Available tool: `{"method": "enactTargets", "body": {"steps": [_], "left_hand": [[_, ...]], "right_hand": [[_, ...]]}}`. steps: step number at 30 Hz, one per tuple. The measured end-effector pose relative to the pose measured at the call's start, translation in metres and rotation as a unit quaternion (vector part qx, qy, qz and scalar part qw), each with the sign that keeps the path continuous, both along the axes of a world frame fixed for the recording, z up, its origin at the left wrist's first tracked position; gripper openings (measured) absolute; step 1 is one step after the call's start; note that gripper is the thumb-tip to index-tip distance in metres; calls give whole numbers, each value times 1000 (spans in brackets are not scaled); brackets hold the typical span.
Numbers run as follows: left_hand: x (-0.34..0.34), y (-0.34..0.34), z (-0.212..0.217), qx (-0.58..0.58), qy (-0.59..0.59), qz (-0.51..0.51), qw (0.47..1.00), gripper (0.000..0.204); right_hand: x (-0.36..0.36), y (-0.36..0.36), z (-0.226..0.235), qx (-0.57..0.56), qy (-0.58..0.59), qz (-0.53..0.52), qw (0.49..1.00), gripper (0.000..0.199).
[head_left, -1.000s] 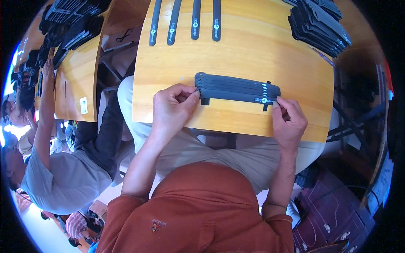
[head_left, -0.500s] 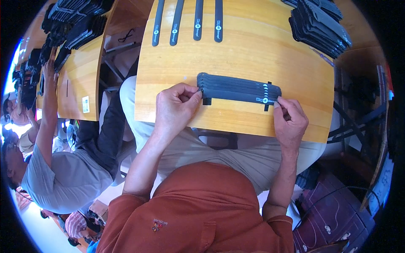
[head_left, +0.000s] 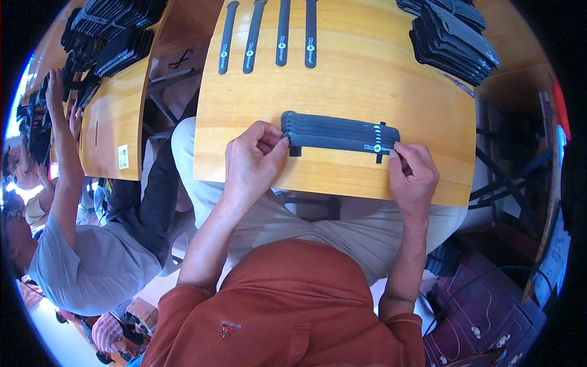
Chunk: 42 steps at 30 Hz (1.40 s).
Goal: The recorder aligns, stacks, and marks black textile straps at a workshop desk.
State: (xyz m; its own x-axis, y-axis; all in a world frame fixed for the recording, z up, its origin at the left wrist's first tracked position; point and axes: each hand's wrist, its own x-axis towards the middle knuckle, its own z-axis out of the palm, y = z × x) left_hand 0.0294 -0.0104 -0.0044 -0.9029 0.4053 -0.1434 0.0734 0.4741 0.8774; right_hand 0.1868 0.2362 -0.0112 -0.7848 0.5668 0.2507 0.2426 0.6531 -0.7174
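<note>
Room: a crowded workroom; to the left a co-worker (head_left: 101, 263) in a grey shirt reaches over a second desk (head_left: 110, 134), which bears dark piles (head_left: 125, 52) and a white label (head_left: 123, 156).
Floor side: at lower right, a dark purple cabinet (head_left: 474, 300) with pale floral marks.
Desk: pale wood (head_left: 342, 88), its near edge just over the seated person's lap (head_left: 330, 229).
Far edge: four loose straps (head_left: 311, 37) lie side by side, lengthwise; a strap pile (head_left: 452, 43) sits at the far right corner, a pen (head_left: 457, 84) just beside it.
Straps: a fanned row (head_left: 336, 130) lies crosswise near the front, over black marks (head_left: 295, 151) on the wood.
Left hand (head_left: 254, 156): thumb and finger pinched on the row's left end.
Right hand (head_left: 414, 177): thumb and fingertip together on its right end.
</note>
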Motion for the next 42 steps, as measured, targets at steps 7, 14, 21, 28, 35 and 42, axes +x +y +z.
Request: {"method": "enactTargets", "body": {"steps": [7,14,21,28,35,42], "left_hand": [[0,1,-1,-24,84,-8,996,12],[3,1,-7,20,98,11,995,13],[5,2,3,-64,186,-50,979,18],[9,3,5,-104,251,-71,960,16],[7,1,9,-150,332,-103,925,11],[4,0,6,-157,379,-144,900,16]], "right_hand": [[-5,-12,22,200,-96,25,975,17],[-33,-72,24,265,-55,160,949,27],[-36,-90,5,224,-85,209,948,50],[-23,-75,2,211,-86,190,955,48],[14,-33,2,234,-98,106,961,42],[15,-33,2,228,-93,106,963,41]]}}
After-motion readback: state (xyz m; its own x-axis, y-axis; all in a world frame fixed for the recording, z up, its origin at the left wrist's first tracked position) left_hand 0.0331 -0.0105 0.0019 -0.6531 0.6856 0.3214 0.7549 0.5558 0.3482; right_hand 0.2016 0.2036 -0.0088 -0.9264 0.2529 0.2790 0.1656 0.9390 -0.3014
